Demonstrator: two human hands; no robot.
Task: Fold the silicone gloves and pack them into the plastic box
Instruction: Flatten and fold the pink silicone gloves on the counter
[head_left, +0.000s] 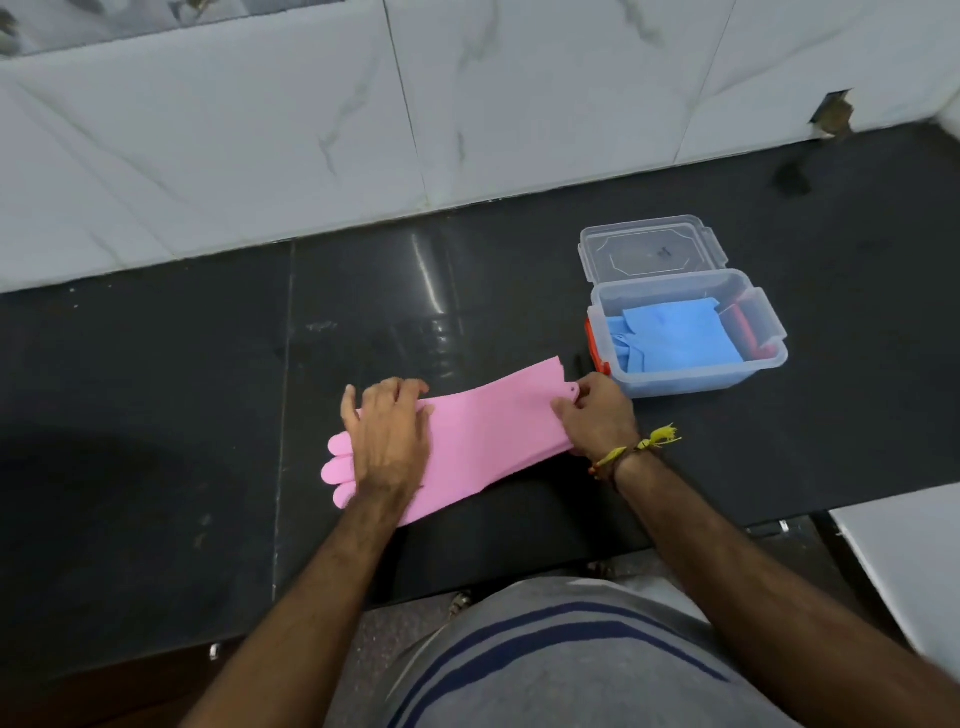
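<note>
A pink silicone glove (488, 434) lies flat on the dark counter, fingers to the left and cuff to the right. My left hand (389, 441) presses flat on its palm area, fingers spread. My right hand (597, 413) pinches the cuff edge near its small hanging tab. To the right stands the clear plastic box (769, 358), open, with a folded blue glove (680, 335) inside and something red beside it. Its clear lid (649, 252) lies open behind it.
The dark counter (208, 415) runs left to right, backed by a white marble-patterned wall (311, 130). A white surface (909, 561) juts in at the right below the counter edge. My striped shirt fills the bottom of the view.
</note>
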